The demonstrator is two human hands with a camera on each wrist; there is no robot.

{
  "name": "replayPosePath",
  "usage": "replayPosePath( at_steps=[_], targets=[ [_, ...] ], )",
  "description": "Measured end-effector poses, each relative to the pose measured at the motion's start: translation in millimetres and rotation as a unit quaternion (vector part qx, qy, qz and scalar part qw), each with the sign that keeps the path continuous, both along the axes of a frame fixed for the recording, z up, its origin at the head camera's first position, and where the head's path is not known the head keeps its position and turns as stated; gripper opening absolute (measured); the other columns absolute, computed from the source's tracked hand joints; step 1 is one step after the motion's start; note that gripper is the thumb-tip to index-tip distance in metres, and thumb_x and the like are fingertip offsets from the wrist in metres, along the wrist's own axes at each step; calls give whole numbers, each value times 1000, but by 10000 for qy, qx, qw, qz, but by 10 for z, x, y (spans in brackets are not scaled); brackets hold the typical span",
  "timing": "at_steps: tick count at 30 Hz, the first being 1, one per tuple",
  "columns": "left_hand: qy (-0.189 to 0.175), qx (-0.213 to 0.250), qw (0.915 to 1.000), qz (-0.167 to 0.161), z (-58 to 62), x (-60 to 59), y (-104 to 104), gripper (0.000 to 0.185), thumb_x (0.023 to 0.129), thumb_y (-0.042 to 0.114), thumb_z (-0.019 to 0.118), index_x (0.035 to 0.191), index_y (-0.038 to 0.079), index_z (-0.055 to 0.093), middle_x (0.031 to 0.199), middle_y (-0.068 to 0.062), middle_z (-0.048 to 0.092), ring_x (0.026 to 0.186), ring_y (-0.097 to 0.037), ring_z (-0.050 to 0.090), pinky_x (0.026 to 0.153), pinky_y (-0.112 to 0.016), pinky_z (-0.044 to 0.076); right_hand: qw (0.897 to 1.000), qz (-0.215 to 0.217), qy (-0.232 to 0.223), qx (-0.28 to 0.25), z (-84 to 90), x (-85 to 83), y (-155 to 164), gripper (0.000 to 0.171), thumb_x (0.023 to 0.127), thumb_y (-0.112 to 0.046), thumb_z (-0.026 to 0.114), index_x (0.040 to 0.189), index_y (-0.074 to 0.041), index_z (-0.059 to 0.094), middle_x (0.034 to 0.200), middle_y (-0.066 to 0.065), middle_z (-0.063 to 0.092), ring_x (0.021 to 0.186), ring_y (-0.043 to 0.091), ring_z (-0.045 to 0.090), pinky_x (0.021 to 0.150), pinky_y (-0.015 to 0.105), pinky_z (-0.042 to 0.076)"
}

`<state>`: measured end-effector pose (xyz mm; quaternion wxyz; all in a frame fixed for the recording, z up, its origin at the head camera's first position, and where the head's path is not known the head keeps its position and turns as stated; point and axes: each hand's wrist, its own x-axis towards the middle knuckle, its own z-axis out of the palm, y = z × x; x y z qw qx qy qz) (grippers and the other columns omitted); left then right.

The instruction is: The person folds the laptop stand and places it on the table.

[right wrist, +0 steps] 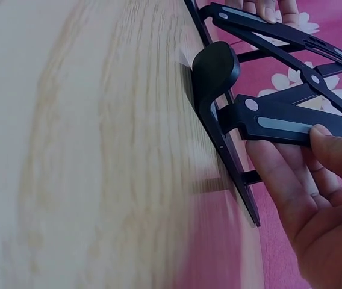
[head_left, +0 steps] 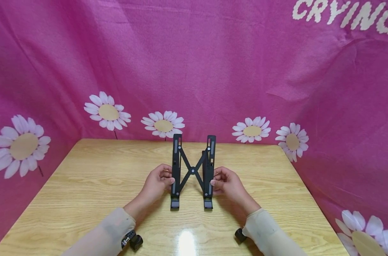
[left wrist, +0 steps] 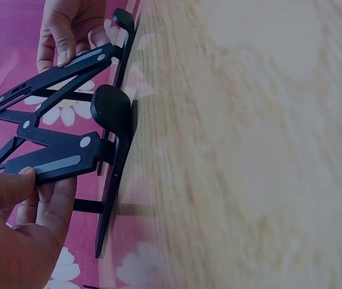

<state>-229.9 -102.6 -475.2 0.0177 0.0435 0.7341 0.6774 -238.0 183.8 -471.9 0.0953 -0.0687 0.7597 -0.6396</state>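
A black folding stand [head_left: 192, 171] with two long side arms and an X-shaped cross brace sits on the wooden table [head_left: 85, 185], its hooked front feet toward me. My left hand [head_left: 166, 180] pinches the left arm between thumb and fingers. My right hand [head_left: 217, 182] pinches the right arm the same way. In the left wrist view, the left hand [left wrist: 20, 205] holds the near arm of the stand [left wrist: 68, 159], and the right hand [left wrist: 68, 33] grips the far arm. In the right wrist view, the right hand [right wrist: 315, 180] clasps the near arm of the stand [right wrist: 279, 123].
A pink cloth backdrop [head_left: 213, 71] printed with daisies closes in the table at the back and on both sides. Small black wrist cameras [head_left: 133, 241] sit under my sleeves near the table's front edge.
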Motion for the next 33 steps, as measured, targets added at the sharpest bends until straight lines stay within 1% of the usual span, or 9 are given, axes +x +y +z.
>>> replayPosePath(
  at_steps=[5,10,14,17,25,31,33],
  targets=[
    [14,-86,10000,4,-6,3,11,22,94,-12,63,112,1,61,96,-16,63,82,-21,62,70,-40,61,9999,-16,-68,-80,-6,-1,-39,22,96,7,64,117,4,59,94,13,63,77,23,69,74,51,63],
    [67,-50,10000,-51,-6,4,39,23,93,-14,62,112,0,60,96,-18,64,80,-20,63,70,-41,61,9999,13,-48,-154,-19,1,-76,23,95,8,64,117,5,59,94,14,63,76,23,69,74,52,63],
    [73,-4,10000,-62,7,8,63,24,93,-14,63,113,-1,61,96,-17,64,80,-20,63,68,-37,61,9998,12,-20,-198,-24,2,-98,23,95,9,65,116,5,59,92,13,63,75,23,70,73,53,63],
    [69,-13,10000,-49,12,8,78,23,93,-13,63,113,0,61,96,-16,64,80,-20,63,68,-36,61,9998,13,-9,-186,-25,6,-112,23,94,9,65,116,5,59,92,12,63,75,23,69,73,54,63],
    [70,-9,9999,-97,-4,12,108,23,93,-13,63,113,0,61,96,-17,64,80,-20,63,68,-37,61,9998,36,70,-186,-44,20,-136,21,94,10,64,115,5,59,91,12,63,74,23,69,73,54,63],
    [-5,-62,9999,-107,8,17,132,24,94,-11,63,114,2,61,97,-16,64,81,-21,63,74,-46,62,9997,-21,85,-244,-75,15,-152,22,94,10,64,115,6,59,90,12,63,74,22,69,72,52,63],
    [5,-98,9999,-109,11,14,144,24,94,-11,63,115,2,61,97,-16,64,82,-21,64,74,-47,62,9996,-38,99,-252,-71,18,-164,22,94,10,65,115,6,59,90,12,63,73,21,69,72,53,63]
  ],
)
